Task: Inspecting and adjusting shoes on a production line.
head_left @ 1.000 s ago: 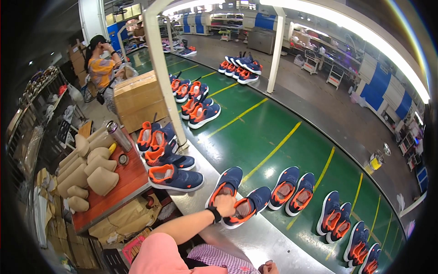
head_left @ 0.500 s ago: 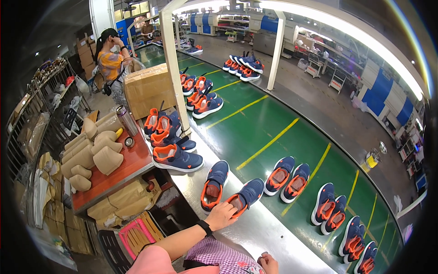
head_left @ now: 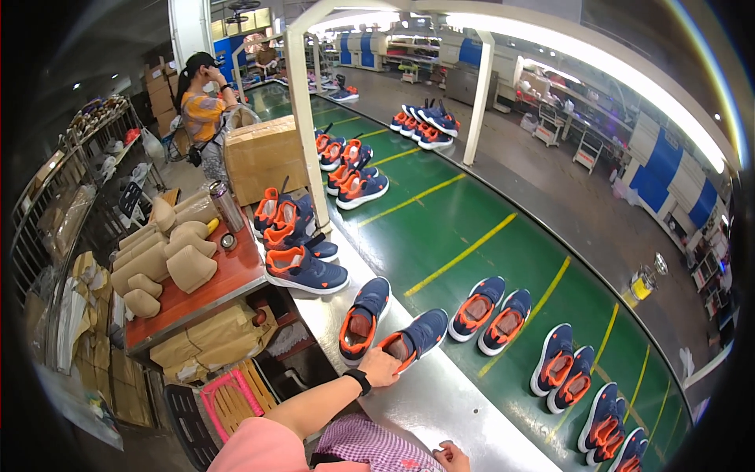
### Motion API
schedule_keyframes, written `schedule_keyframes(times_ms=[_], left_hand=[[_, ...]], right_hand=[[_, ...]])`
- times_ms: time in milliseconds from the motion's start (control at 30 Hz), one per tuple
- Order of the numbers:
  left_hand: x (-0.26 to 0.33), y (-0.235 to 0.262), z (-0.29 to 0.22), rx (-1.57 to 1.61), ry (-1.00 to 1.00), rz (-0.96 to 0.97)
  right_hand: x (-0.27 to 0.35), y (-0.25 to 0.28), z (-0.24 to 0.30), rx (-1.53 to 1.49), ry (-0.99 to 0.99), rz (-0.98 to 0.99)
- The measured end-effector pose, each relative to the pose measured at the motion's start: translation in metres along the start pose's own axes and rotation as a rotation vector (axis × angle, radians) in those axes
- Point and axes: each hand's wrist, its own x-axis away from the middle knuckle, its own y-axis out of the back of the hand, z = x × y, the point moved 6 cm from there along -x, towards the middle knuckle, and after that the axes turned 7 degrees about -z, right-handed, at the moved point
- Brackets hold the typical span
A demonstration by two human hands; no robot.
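Observation:
My left hand (head_left: 379,367) is closed at the heel opening of a navy and orange sneaker (head_left: 425,334), which lies on the metal bench with its toe pointing away to the right. Some of its fingers are hidden at the collar. Just left of it stands the matching sneaker (head_left: 366,315), a brown insert showing inside. My right hand (head_left: 451,456) is low at the bench's near edge, its fingers curled; whatever they may hold is hidden.
More sneakers (head_left: 307,270) crowd the bench at the left. Pairs of sneakers (head_left: 505,321) line the green conveyor belt (head_left: 440,228). Beige shoe-last shapes (head_left: 191,267) lie on a red table (head_left: 189,308), near a cardboard box (head_left: 263,157). A co-worker (head_left: 206,114) stands beyond.
My left hand has drawn back slightly from inside the sneaker to its heel, and the sneaker has shifted a little left. My right hand has moved slightly lower left.

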Motion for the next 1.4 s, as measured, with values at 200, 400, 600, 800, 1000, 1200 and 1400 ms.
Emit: schedule_keyframes(times_ms=[200, 400, 600, 800, 1000, 1200, 1400], left_hand=[[-0.001, -0.001, -0.004, -0.014, 0.079, -0.027], [0.003, 0.008, 0.001, 0.086, 0.088, -0.245], [0.003, 0.003, 0.002, 0.099, 0.045, -0.283], [0.001, 0.004, 0.005, 0.091, 0.011, -0.380], [0.000, 0.003, 0.007, 0.092, 0.041, -0.332], [0.007, -0.001, 0.001, 0.101, 0.093, -0.322], [0.007, -0.017, -0.044, 0.246, 0.135, -0.099]], right_hand=[[0.000, 0.000, 0.001, -0.027, 0.028, 0.017], [-0.002, 0.000, 0.014, -0.077, -0.028, 0.023], [-0.009, -0.003, 0.001, -0.012, 0.005, -0.002], [-0.018, -0.004, 0.005, 0.036, -0.007, -0.007], [-0.015, -0.002, 0.018, 0.023, -0.069, 0.011], [-0.006, -0.002, 0.007, 0.003, -0.064, 0.009], [-0.012, -0.007, -0.020, 0.192, -0.120, 0.042]])
